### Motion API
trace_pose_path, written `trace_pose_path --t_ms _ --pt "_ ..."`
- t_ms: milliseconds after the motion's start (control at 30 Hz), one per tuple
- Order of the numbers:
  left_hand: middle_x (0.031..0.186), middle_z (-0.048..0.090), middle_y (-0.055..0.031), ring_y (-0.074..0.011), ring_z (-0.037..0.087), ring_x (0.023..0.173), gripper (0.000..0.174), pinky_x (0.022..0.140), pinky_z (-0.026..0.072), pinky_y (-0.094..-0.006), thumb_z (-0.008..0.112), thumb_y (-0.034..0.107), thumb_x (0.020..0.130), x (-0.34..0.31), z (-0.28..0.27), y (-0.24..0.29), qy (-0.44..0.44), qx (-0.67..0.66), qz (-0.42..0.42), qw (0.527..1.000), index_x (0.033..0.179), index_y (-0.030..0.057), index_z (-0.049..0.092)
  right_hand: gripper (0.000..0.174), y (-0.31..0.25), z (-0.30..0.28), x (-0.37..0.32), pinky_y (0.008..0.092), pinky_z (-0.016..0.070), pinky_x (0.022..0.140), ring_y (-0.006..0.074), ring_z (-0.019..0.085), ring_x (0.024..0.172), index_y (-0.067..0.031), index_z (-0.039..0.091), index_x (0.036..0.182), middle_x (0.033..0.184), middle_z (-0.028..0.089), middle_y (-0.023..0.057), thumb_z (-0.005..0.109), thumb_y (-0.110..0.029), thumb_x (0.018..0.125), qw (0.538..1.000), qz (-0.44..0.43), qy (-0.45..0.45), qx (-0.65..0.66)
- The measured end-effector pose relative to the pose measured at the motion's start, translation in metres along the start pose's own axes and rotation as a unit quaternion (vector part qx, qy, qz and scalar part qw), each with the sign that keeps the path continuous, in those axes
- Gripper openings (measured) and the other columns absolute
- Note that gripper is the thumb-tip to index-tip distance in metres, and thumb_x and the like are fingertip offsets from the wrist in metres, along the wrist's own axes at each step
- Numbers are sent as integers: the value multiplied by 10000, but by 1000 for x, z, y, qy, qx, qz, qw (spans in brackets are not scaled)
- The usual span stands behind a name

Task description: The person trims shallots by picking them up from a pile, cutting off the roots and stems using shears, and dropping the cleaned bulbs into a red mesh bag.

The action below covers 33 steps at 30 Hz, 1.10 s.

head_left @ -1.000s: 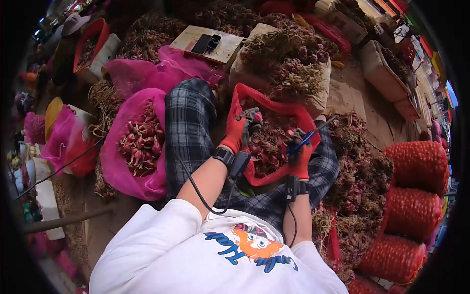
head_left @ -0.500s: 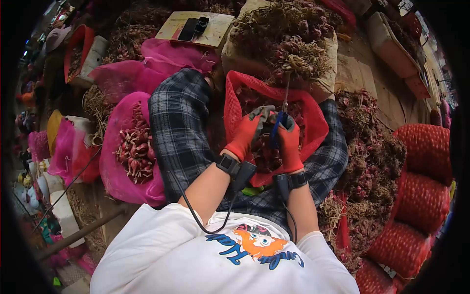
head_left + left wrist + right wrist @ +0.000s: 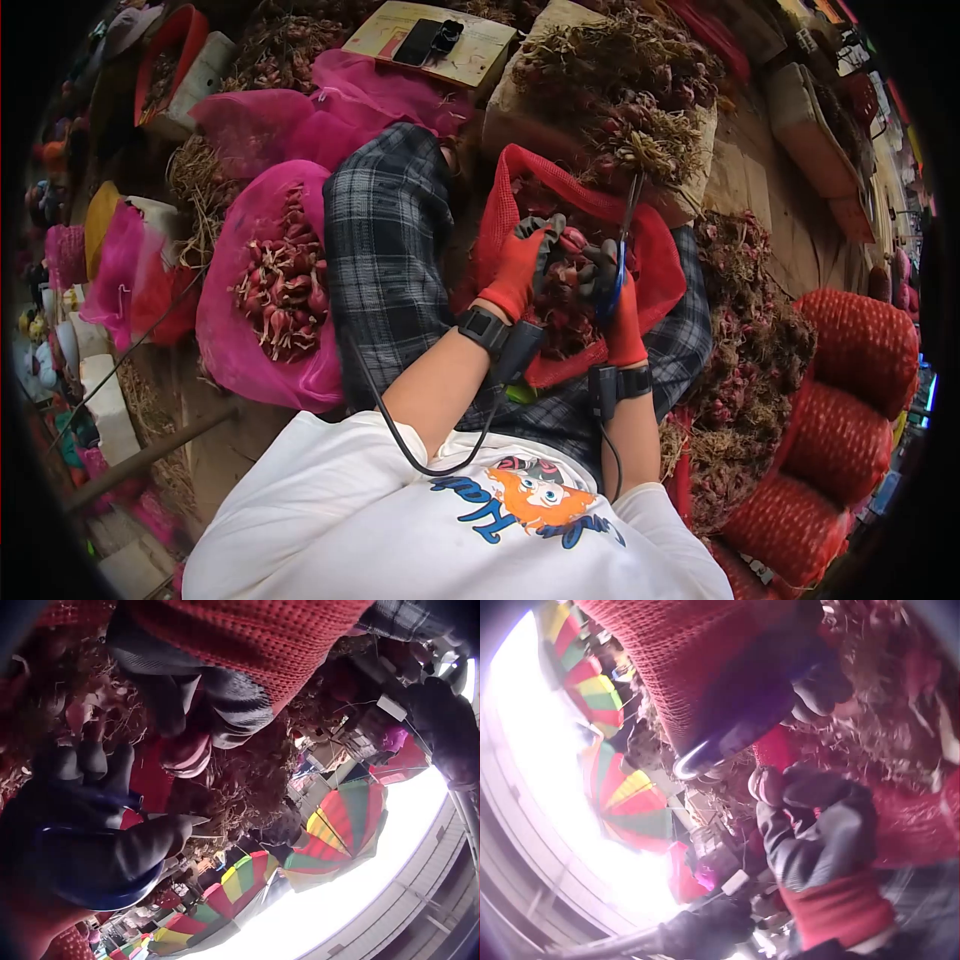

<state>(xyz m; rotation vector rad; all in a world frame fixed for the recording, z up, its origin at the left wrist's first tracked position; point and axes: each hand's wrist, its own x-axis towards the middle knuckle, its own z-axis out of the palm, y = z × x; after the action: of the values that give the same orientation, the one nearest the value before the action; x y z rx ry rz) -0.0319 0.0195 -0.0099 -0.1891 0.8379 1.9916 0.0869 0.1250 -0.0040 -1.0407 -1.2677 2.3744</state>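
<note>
Beyond the far edge of the red mesh bag point(image 3: 656, 268) sits a pale block point(image 3: 510, 122) that carries a heap of dried bulbs with stalks point(image 3: 620, 85). To your left, outside your left leg, stands a pink mesh bag point(image 3: 218, 310) with more reddish bulbs point(image 3: 285, 290) in it. The red mesh bag lies open between your legs, with loose bulbs point(image 3: 568, 318) inside it, and both your hands are over its mouth.

Your right hand point(image 3: 617, 305), near the bag's right edge, grips a pair of scissors point(image 3: 621, 262). Your fingers are curled, your thumb goes through a blue handle loop, and the blades point away from you, toward the far edge. How far apart the blades stand, you cannot tell for sure. Your left hand point(image 3: 525, 262), by the left edge, is closed in a pinch, with thumb and bent fingers on one bulb point(image 3: 572, 240). That bulb is held up above the loose ones, its rounded end poking out past your fingertips toward your right hand, just beside it but apart.
</note>
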Motion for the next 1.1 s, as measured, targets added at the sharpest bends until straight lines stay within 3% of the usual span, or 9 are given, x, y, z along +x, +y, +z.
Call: trace_pose_path --t_ms 67,133,167,267,433,533,833,933,1100 --pt "802 642 -17 -78 583 634 70 544 464 -215 581 149 893 4 -1 1 37 24 30 999 866 85 578 206 16 -20 -1 225 444 509 94 558 574 -57 593 951 719 601 20 583 -254 890 975 -100 18 -196" --pt "763 636 -9 -78 577 619 73 537 461 -206 591 152 889 22 -21 -17 89 33 80 992 862 85 582 230 6 -8 -28 256 479 570 124 611 630 -37 606 1002 794 652 55 602 -224 868 851 -247 58 -459" --pt "767 635 -14 -81 582 625 66 537 465 -206 589 141 888 21 -19 -15 104 51 96 989 872 78 585 246 -4 9 -44 307 490 645 173 660 724 -33 624 995 858 675 99 640 -201 816 882 -206 70 -417" --pt "776 631 -27 -92 596 645 63 543 482 -212 577 111 887 15 -16 -10 125 104 154 975 905 52 592 238 4 -5 -56 331 486 648 222 671 767 -43 641 948 838 668 128 673 -198 770 830 -178 59 -525" --pt "830 638 -72 -131 625 700 106 611 535 -249 527 45 887 17 -18 -17 107 106 238 960 958 -5 588 323 30 -21 -59 377 476 632 326 632 722 -32 631 867 751 636 166 706 -293 692 824 -186 47 -533" --pt "877 647 -104 -158 636 729 125 648 552 -271 491 10 888 24 -27 -22 98 203 282 932 959 -24 588 307 28 -21 -61 364 477 635 314 639 732 -31 632 869 760 643 159 705 -274 698 827 -160 53 -536" --pt "864 651 -103 -168 637 709 117 677 561 -295 485 -6 886 22 -25 -27 66 164 310 934 910 -35 595 281 16 -12 -70 329 480 642 261 661 736 -37 658 933 793 660 151 695 -218 721 850 -174 38 -495" --pt "856 657 -45 -105 603 726 67 667 466 -230 537 15 867 6 -15 -18 97 255 276 921 887 5 601 265 13 -12 -70 320 480 639 240 666 734 -40 663 950 797 665 145 685 -193 735 874 -143 30 -464" --pt "848 649 -85 -157 633 705 60 646 545 -284 543 22 869 8 -12 -20 69 77 191 976 869 -9 594 227 21 -22 -64 304 475 634 166 644 689 -23 662 950 782 678 103 668 -139 755 881 -122 64 -452"
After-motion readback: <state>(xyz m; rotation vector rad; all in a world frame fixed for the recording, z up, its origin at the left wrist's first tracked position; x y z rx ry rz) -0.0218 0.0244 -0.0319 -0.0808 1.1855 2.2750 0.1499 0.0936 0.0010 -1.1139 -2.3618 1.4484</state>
